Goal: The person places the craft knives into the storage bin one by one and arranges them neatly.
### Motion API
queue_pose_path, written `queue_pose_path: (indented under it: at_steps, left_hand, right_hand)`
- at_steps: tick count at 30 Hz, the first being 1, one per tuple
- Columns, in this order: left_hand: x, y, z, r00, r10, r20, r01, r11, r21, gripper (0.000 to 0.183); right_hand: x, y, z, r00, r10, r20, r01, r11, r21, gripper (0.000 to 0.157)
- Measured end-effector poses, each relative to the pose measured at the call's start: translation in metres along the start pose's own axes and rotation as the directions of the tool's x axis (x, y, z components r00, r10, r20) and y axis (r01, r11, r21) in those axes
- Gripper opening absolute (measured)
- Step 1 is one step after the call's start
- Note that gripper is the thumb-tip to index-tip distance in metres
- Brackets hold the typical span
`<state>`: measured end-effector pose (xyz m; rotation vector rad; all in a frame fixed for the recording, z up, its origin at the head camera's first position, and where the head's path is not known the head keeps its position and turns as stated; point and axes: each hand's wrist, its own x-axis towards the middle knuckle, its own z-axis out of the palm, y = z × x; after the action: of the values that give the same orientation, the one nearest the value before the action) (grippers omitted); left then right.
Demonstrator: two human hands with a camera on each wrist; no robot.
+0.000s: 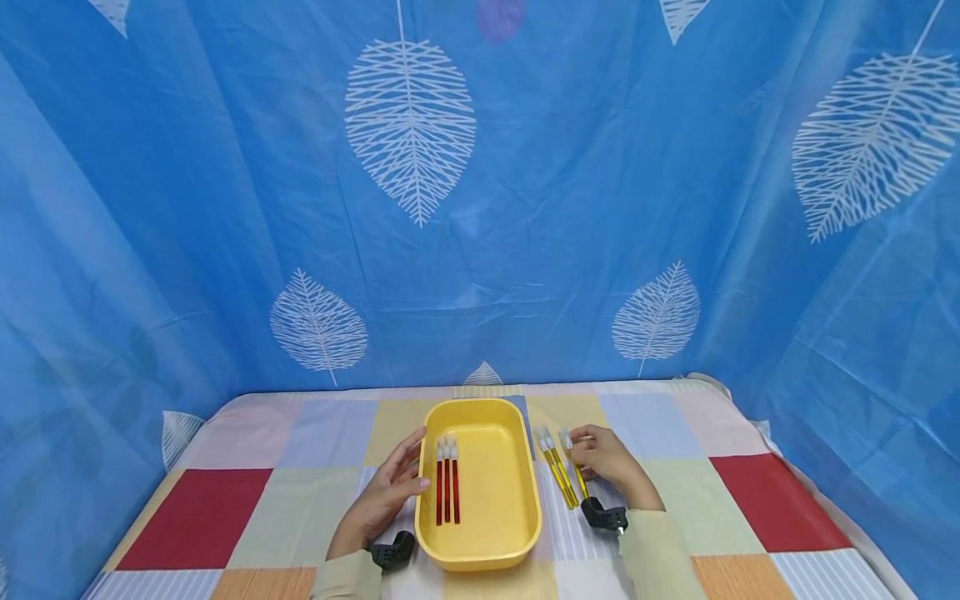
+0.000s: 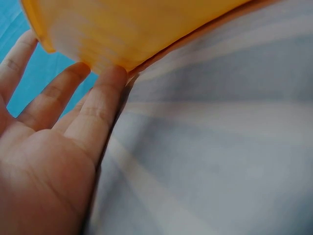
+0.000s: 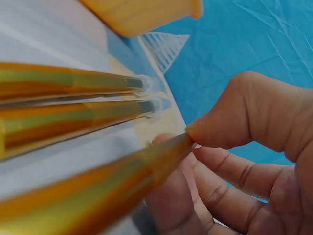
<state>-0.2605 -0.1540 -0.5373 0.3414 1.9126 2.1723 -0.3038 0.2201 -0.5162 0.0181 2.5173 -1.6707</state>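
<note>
My left hand point(image 1: 384, 496) holds the left side of a yellow plastic tray point(image 1: 480, 563), its thumb over the rim and its fingers against the outer wall point(image 2: 146, 29). Inside, three slim red pen-like sticks point(image 1: 447, 492) with clear caps lie side by side at the left. To the right of the tray, my right hand point(image 1: 606, 457) pinches a yellow pen-like stick point(image 3: 112, 186) near its capped end between thumb and finger. Two matching yellow sticks point(image 3: 73, 83) lie parallel on the cloth beside it, clear caps pointing away from me.
A patchwork cloth point(image 1: 300, 517) covers the table. Blue curtains point(image 1: 540, 208) with white leaf prints enclose the back and both sides. Each wrist carries a black camera mount point(image 1: 392, 552).
</note>
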Motion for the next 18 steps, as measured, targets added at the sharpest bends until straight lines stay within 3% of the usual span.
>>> queue_pose_path:
  at_steps: [8, 18]
  left_hand:
    - [0.002, -0.001, 0.001, 1.0, -0.009, -0.016, 0.009, 1.0, 0.016, 0.09]
    - [0.001, -0.002, 0.0, 1.0, 0.008, -0.001, -0.008, 1.0, 0.018, 0.09]
  right_hand:
    - [0.002, -0.006, -0.005, 0.999, 0.033, -0.009, -0.031, 0.99, 0.138, 0.047]
    - [-0.002, -0.017, -0.014, 0.989, -0.113, 0.091, 0.087, 0.966, 0.243, 0.051]
